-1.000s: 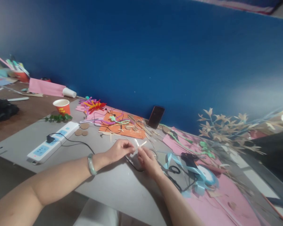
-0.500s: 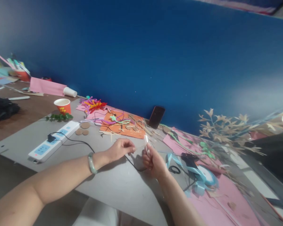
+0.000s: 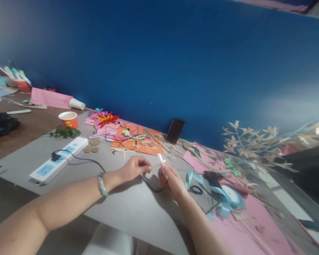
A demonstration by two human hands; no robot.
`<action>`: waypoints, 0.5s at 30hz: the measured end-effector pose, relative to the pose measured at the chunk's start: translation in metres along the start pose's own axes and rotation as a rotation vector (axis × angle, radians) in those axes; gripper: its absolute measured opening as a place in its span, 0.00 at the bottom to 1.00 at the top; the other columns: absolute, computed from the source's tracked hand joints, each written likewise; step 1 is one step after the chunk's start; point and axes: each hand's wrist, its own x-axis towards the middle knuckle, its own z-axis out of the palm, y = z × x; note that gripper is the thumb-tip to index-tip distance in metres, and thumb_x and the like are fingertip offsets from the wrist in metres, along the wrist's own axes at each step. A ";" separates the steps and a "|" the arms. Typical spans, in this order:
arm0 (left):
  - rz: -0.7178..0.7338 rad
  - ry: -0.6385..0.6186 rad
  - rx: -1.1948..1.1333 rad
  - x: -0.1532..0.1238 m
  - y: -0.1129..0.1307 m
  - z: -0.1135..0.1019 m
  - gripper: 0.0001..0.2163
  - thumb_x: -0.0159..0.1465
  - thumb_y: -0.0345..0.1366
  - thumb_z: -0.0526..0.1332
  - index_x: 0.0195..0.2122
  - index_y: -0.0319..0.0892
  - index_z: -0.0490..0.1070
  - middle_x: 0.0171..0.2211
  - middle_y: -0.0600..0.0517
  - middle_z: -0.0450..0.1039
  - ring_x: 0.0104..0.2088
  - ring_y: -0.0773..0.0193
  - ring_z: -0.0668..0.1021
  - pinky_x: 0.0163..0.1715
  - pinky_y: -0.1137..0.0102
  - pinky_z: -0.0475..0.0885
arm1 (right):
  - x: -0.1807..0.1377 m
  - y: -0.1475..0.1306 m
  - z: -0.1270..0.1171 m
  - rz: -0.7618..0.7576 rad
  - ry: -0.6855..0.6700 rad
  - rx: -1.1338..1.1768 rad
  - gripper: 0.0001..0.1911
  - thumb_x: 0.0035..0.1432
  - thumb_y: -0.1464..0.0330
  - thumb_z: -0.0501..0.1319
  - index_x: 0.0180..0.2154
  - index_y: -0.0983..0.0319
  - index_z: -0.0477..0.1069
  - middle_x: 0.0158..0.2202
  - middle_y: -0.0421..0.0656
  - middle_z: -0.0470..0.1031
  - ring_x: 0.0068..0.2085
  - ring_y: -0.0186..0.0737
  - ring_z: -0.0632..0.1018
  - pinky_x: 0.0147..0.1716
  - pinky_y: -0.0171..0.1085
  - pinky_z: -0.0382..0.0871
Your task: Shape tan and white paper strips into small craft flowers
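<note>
My left hand (image 3: pixel 133 168), with a pale green bangle (image 3: pixel 102 185) on its wrist, pinches one end of a thin tan strand (image 3: pixel 156 165). The strand runs across to my right hand (image 3: pixel 172 181), whose fingers close around a slim white tool (image 3: pixel 160 158). The tool's tip points up and away from me; its exact kind is unclear. Both hands are just above the grey board (image 3: pixel 127 205). A black cable (image 3: pixel 150 186) passes beneath them.
A white power strip (image 3: pixel 59 161) and a red paper cup (image 3: pixel 68 120) are at left. Orange card (image 3: pixel 149 148) with cords and scraps lies ahead, by a leaning phone (image 3: pixel 175 130). Blue ribbon (image 3: pixel 224 209), pink paper (image 3: pixel 250 230) and dried leaves (image 3: pixel 246 136) are at right.
The white tool has tilted left, and my right hand has turned slightly. The tan strand between the hands now shows more clearly. My left hand keeps its pinch; the view shifted a little.
</note>
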 end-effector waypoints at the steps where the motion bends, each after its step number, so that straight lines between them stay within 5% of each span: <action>1: 0.002 0.005 -0.005 0.000 0.001 -0.001 0.13 0.53 0.43 0.66 0.27 0.36 0.72 0.23 0.52 0.70 0.23 0.70 0.70 0.26 0.74 0.65 | 0.001 -0.002 -0.002 -0.006 0.011 0.063 0.25 0.54 0.48 0.58 0.21 0.60 0.55 0.15 0.30 0.49 0.15 0.25 0.48 0.13 0.29 0.38; 5: 0.018 0.051 -0.022 0.000 0.003 -0.001 0.13 0.53 0.43 0.66 0.28 0.36 0.72 0.23 0.52 0.71 0.23 0.71 0.70 0.26 0.74 0.65 | 0.004 -0.004 -0.005 -0.129 0.088 0.215 0.23 0.51 0.50 0.61 0.23 0.60 0.56 0.15 0.29 0.49 0.15 0.24 0.47 0.13 0.29 0.37; 11: 0.015 0.024 -0.028 0.000 -0.003 0.001 0.14 0.53 0.44 0.66 0.28 0.36 0.72 0.23 0.52 0.71 0.24 0.71 0.70 0.27 0.74 0.66 | 0.003 -0.001 -0.003 -0.190 0.116 0.112 0.20 0.47 0.57 0.68 0.35 0.61 0.64 0.17 0.29 0.55 0.15 0.23 0.49 0.14 0.29 0.39; 15: -0.011 -0.034 -0.023 -0.001 -0.007 0.004 0.14 0.52 0.44 0.67 0.29 0.36 0.73 0.25 0.51 0.72 0.25 0.70 0.71 0.27 0.74 0.66 | 0.003 0.001 -0.003 -0.234 0.157 0.108 0.16 0.47 0.59 0.67 0.31 0.60 0.64 0.15 0.28 0.51 0.15 0.25 0.51 0.14 0.29 0.42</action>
